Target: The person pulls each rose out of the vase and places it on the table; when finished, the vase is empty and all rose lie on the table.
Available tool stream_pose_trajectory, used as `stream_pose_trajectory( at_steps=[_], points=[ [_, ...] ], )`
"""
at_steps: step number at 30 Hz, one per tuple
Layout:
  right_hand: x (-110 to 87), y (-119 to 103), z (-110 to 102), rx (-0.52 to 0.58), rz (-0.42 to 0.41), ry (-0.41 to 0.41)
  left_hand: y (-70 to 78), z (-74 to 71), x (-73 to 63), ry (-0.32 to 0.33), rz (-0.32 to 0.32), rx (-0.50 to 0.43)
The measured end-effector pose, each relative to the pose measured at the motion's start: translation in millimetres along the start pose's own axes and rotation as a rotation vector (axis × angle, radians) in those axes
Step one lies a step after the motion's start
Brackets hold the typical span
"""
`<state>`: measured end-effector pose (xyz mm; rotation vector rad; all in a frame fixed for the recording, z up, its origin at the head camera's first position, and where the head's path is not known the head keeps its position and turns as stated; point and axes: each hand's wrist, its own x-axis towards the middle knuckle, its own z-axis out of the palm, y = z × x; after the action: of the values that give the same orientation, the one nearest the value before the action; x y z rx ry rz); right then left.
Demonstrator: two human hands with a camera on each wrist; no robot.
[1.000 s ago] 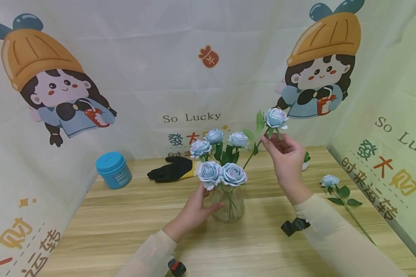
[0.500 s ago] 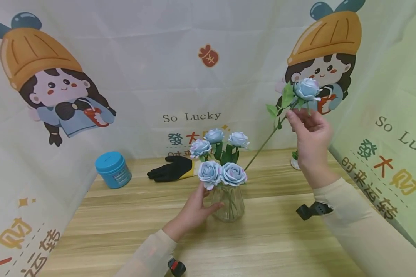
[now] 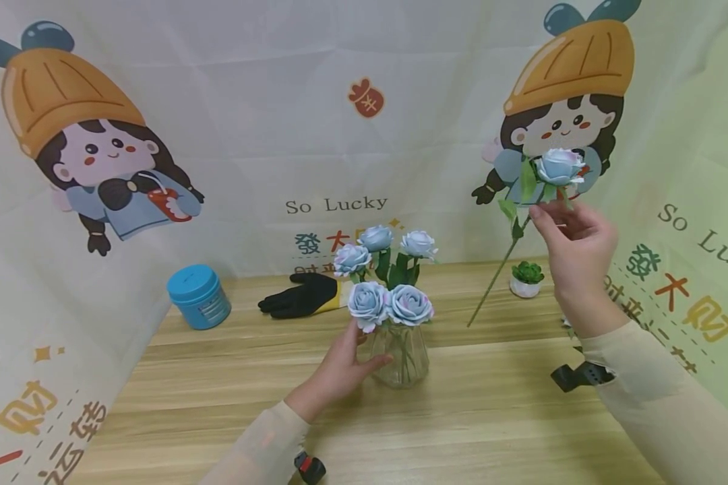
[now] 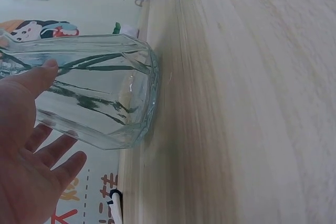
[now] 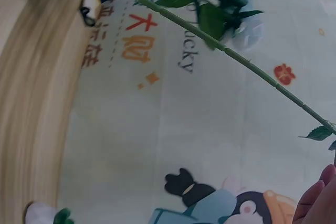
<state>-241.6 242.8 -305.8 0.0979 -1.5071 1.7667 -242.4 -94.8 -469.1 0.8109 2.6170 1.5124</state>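
My right hand (image 3: 579, 259) pinches the stem of a pale blue artificial rose (image 3: 560, 167) just below its bloom, out to the right of the vase. The green stem (image 5: 247, 65) slants down to the left, its lower end in the air. A faceted glass vase (image 3: 400, 357) stands on the table with several similar blue roses (image 3: 408, 305) in it. Around its left side my left hand (image 3: 340, 367) holds it, thumb on the glass (image 4: 94, 90) in the left wrist view and fingers on the other side.
A blue lidded tub (image 3: 198, 296) and a black work glove (image 3: 303, 296) lie toward the back left. Behind the stem sits a small potted succulent (image 3: 526, 277). Another rose on the table is mostly hidden by the right forearm. Printed cloth (image 3: 249, 135) hangs behind the table (image 3: 249, 377).
My right hand has drawn the rose up and to the right, and its stem has come out of the vase. The left hand has stayed at the vase.
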Motion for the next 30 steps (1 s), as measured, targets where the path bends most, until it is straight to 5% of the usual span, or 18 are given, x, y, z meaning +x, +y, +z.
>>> stream_pose_trajectory(
  at_steps=[10, 30],
  points=[
    [-12.2, 28.3, -50.0, -0.534, 0.086, -0.195, 0.3, 0.6, 0.0, -0.007, 0.007, 0.006],
    [-30.1, 80.0, -121.1, -0.922, 0.208, -0.543, -1.9, 0.7, 0.8, -0.005, 0.013, -0.001]
  ],
)
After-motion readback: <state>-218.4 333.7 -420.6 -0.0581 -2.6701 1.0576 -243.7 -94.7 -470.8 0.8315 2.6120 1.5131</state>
